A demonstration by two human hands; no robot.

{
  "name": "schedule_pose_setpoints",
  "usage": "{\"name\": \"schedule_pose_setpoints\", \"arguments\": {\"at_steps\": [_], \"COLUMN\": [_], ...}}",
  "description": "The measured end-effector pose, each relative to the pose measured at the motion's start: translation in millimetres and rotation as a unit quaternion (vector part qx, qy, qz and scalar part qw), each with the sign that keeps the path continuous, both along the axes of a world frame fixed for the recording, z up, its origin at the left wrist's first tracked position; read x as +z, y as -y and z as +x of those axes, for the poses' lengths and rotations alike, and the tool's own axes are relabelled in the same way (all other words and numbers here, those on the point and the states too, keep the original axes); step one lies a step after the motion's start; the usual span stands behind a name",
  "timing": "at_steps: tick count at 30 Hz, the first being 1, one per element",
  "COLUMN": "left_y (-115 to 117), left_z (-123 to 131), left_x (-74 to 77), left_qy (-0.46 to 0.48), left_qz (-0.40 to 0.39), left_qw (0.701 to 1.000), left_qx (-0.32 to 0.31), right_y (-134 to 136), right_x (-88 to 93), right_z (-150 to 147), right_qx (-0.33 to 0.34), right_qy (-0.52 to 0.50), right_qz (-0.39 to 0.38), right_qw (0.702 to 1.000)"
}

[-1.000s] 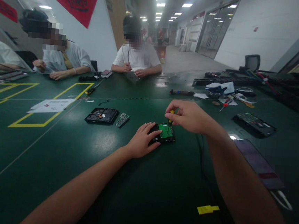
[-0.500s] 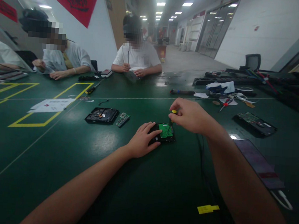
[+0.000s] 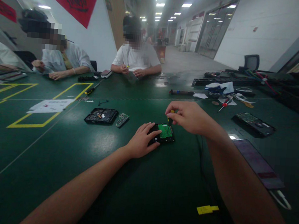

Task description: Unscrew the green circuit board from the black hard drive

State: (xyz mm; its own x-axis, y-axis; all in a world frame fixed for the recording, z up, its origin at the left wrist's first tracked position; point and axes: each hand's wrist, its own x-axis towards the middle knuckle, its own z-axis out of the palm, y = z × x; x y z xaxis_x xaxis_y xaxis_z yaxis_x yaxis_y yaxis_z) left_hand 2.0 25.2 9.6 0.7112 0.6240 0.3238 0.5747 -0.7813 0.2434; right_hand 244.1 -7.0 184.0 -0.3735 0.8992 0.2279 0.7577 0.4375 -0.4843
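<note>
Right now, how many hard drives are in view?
3: middle drive under the left hand; left drive beside a circuit board; right drive beyond the phone. Others may be hidden.

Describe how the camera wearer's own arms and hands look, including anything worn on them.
The bare, ungloved left hand and bare, ungloved right hand show no rings that I can make out. The left forearm and right forearm are sleeveless as far as the view reaches, with no watch, band or marking visible.
</note>
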Motion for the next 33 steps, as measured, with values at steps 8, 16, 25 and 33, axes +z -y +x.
{"name": "schedule_pose_setpoints", "arguments": {"at_steps": [8, 16, 25, 33], "left_y": [2.5, 4.4, 2.5, 2.3], "left_z": [0.5, 0.5, 0.8, 0.8], "left_x": [3.4, 6.3, 2.3, 2.2], "left_qy": [-0.002, -0.001, -0.004, 0.000], "left_qz": [0.003, -0.002, 0.001, 0.004], "left_qw": [1.000, 1.000, 1.000, 1.000], "left_qx": [-0.001, -0.001, 0.001, 0.000], "right_y": [1.6, -1.7, -3.8, -2.9], "right_x": [0.5, -3.3, -3.9, -3.7], "right_z": [0.8, -0.4, 2.3, 0.4], "right_qx": [-0.016, -0.063, -0.048, -0.035], "right_qy": [-0.004, 0.026, 0.034, 0.012], "right_qz": [-0.012, 0.020, 0.041, 0.014], "right_qw": [1.000, 0.997, 0.997, 0.999]}}
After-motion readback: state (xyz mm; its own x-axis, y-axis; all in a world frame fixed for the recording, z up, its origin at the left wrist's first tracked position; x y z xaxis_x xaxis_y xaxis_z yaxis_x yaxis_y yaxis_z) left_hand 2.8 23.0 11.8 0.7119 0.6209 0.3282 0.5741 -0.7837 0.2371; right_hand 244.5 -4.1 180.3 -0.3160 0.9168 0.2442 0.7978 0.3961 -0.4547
